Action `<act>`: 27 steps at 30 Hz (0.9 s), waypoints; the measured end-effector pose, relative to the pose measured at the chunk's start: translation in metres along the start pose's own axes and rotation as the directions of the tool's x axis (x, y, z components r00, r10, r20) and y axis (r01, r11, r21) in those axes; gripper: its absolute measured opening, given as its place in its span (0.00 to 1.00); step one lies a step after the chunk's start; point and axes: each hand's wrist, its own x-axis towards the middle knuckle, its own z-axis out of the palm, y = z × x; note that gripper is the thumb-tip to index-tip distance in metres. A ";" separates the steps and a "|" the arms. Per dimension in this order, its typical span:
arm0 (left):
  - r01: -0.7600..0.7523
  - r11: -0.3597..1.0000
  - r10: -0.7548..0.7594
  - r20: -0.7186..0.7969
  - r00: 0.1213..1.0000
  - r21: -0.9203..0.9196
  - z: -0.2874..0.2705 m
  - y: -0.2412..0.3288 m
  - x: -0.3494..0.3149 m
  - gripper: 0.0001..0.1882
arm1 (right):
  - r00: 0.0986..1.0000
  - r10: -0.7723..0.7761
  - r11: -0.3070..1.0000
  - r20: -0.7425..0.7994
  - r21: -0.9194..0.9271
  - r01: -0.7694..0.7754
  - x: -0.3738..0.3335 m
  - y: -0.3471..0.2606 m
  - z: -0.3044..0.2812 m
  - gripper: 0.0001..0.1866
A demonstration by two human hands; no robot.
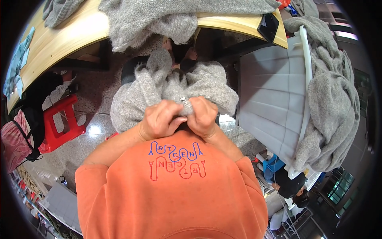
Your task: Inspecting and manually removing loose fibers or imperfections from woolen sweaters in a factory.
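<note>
A fuzzy grey knit garment (143, 93) lies bunched over my lap. My left hand (161, 119) is closed on an edge of it, thumb and fingers pressed together close to my chest. Right beside it my right hand (202, 117) grips the same knit, and a small gathered piece stands up between the two hands. Something small and silvery (183, 99) shows at that spot, too small to make out. Parts of the held edge are hidden behind my fingers.
Ahead, more grey knitwear (147, 20) hangs over a wooden table (79, 34), with a black phone (268, 27) at its corner. A large grey bin (274, 91) stands at right, draped with grey knit (332, 103). A red stool (61, 123) is at left. Other people sit nearby.
</note>
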 end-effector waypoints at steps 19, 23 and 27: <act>0.186 0.953 -0.168 -0.096 0.981 0.240 -0.097 -0.012 -0.060 0.14 | 0.734 0.401 0.884 0.547 -0.443 -0.153 -0.031 0.083 -0.002 0.17; 0.456 0.888 -0.418 -0.303 0.856 0.064 -0.105 -0.036 -0.118 0.09 | 0.775 0.570 0.719 0.273 0.292 -0.631 -0.025 0.060 -0.032 0.11; 0.635 0.638 -0.764 -0.464 0.449 -0.436 -0.090 -0.045 -0.132 0.12 | 0.868 0.379 0.678 0.321 0.542 -0.496 -0.018 0.048 -0.047 0.10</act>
